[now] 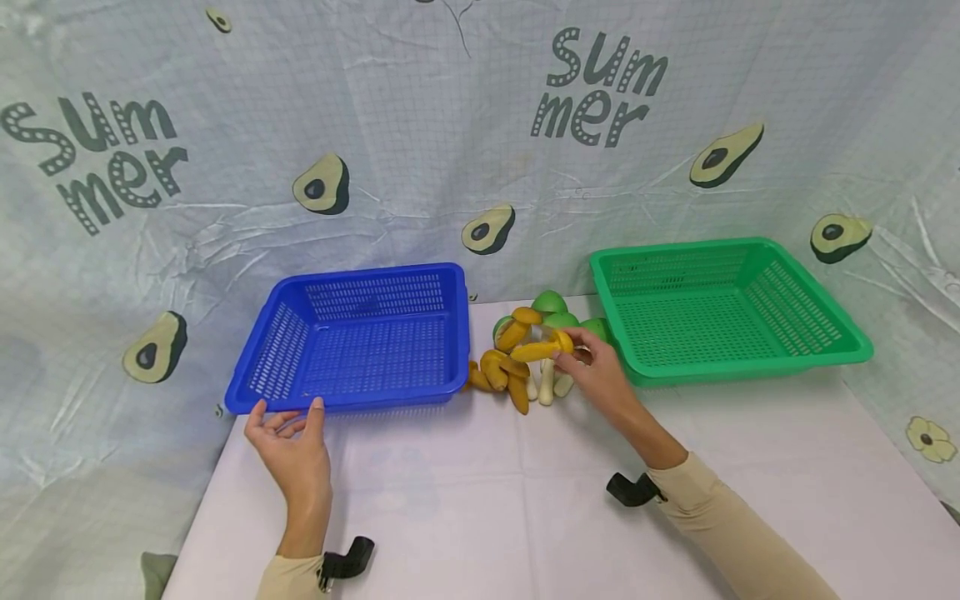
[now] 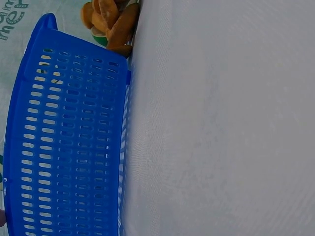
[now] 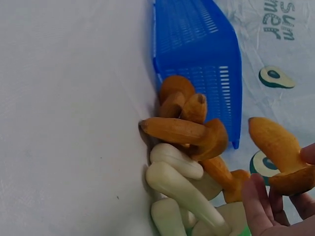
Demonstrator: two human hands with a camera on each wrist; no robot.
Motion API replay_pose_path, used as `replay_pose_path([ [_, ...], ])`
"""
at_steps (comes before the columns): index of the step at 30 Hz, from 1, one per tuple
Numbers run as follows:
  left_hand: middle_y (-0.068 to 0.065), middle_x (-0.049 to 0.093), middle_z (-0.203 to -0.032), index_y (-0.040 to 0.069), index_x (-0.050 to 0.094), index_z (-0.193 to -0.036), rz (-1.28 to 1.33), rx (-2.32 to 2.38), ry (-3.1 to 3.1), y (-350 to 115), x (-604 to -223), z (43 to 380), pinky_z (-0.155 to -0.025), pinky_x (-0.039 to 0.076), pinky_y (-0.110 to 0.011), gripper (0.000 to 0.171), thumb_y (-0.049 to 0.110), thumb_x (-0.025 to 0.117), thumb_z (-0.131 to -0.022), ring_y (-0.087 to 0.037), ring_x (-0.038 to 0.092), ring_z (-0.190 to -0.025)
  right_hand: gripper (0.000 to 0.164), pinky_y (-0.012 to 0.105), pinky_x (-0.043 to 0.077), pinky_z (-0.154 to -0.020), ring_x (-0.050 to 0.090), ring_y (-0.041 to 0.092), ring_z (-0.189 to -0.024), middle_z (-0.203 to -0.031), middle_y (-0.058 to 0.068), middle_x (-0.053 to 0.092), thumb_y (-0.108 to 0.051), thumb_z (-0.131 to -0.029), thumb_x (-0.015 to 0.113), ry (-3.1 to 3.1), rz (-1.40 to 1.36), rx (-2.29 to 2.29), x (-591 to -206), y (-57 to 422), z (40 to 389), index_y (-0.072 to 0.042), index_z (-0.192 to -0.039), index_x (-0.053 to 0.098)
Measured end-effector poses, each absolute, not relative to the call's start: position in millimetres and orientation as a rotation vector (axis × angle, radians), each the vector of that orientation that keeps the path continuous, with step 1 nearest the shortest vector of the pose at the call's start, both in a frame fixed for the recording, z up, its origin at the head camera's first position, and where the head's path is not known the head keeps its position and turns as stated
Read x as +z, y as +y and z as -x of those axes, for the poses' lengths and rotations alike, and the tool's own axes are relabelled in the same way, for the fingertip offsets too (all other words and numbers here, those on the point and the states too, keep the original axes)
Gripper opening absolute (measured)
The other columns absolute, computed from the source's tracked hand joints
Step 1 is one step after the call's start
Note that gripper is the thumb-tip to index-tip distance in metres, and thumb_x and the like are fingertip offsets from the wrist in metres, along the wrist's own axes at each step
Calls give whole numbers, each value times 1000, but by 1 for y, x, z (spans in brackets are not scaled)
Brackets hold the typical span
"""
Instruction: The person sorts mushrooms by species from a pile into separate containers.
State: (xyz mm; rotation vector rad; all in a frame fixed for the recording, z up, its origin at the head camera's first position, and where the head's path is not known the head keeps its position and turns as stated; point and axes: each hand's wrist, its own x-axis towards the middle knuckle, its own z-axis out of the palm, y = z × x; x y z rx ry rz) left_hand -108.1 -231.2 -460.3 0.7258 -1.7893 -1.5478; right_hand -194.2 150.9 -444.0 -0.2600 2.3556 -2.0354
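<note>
Pinched by its cap in my right hand (image 1: 598, 375) is a yellow-orange toy mushroom (image 1: 536, 351), lifted above the pile, its stem pointing left. In the right wrist view the same mushroom (image 3: 278, 145) shows between thumb and fingers. Below lie several brown-orange mushrooms (image 3: 177, 130) and several mushrooms with white stems (image 3: 184, 189) and green caps (image 1: 550, 302). My left hand (image 1: 292, 454) holds the near rim of a blue basket (image 1: 459, 333), thumb and a fingertip at the rim, other fingers curled below. Only a fingertip (image 2: 2, 218) shows in the left wrist view.
A green basket (image 1: 750, 368) stands right of the pile, and the blue one stands left of it. Nothing is seen inside either. A white cloth (image 1: 465, 517) covers the table, and a printed curtain (image 1: 405, 125) hangs behind.
</note>
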Motion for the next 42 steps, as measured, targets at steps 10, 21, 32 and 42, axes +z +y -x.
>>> replay_pose_path([
  [10, 7, 46, -105, 14, 28, -152, -733, -1546, -1794, -229, -458, 107, -68, 45, -12, 75, 22, 74, -94, -8, 51, -89, 42, 44, 57, -92, 64, 22, -102, -133, 15, 49, -9, -97, 66, 2264, 372, -2109, -433, 153, 195, 1, -137, 56],
  [21, 1, 48, -111, 14, 28, -152, -738, -1533, -1801, -230, -460, 107, -69, 45, -11, 75, 21, 74, -94, -7, 51, -89, 43, 46, 57, -92, 65, 22, -102, -130, 14, 58, -16, -97, 69, 2184, 333, -2110, -423, 150, 196, -5, -136, 57],
  [32, 3, 48, -109, 14, 28, -152, -735, -1546, -1790, -230, -460, 107, -67, 45, -11, 75, 21, 74, -94, -7, 51, -89, 45, 45, 58, -90, 68, 25, -107, -132, 16, 53, -18, -97, 70, 2069, 371, -2175, -413, 138, 203, -3, -137, 54],
  [42, 5, 47, -106, 13, 29, -152, -730, -1537, -1788, -229, -459, 107, -67, 45, -11, 74, 21, 74, -94, -7, 51, -88, 45, 48, 58, -88, 69, 25, -104, -130, 15, 52, -16, -96, 70, 2052, 355, -2181, -407, 120, 211, -4, -137, 55],
])
